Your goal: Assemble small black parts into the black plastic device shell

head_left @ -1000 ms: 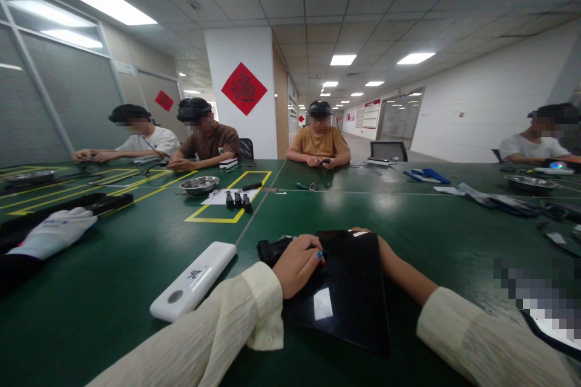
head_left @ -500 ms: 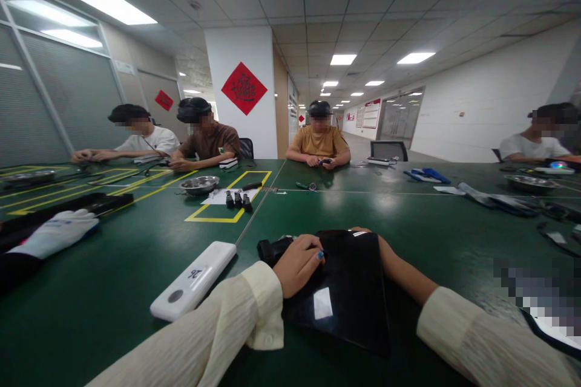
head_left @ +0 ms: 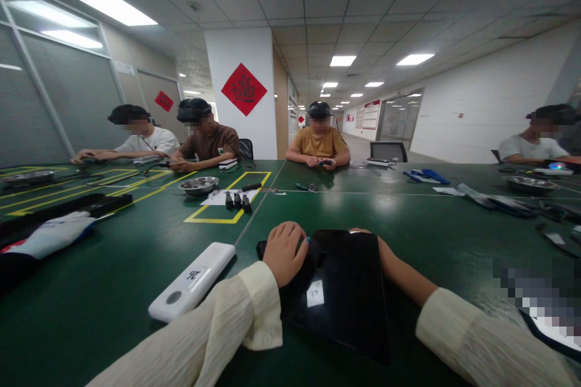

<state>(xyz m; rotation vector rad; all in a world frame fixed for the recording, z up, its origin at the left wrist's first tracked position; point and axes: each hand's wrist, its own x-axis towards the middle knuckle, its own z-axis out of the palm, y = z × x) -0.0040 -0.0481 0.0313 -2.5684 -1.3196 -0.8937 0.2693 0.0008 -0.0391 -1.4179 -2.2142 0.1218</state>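
Since the earlier frames the left hand (head_left: 284, 251) has slid off the glossy face of the black tablet (head_left: 345, 296) and moved left, onto the small black device (head_left: 261, 248) that lay beside it. At the worktop's left edge, a co-worker's gloved hand (head_left: 54, 236) has also sunk a little lower.

Head view: the left hand sits cupped on the small black device, fingers curled down over it so that only its left end peeks out. Whether the fingers clamp it or merely rest on it does not show. The device lies on the green worktop (head_left: 408, 211), touching the tablet's left side near the middle of the near edge. The right hand (head_left: 385, 252) is mostly hidden behind the tablet, and its fingertips (head_left: 361, 231) hook over the tablet's far edge, so it appears to grip there. A white power bank (head_left: 193, 281) lies just beside the left sleeve. Further off, inside a yellow taped box, stand a steel bowl (head_left: 198, 184) and three small black parts (head_left: 236, 199). Other people sit along the far edge.

As for risks, the device could be dragged against the tablet's glass and scratch it if the covering palm pushes sideways. The tablet could also slip, held as it seems by one edge only. A swinging left cuff could knock the power bank askew.
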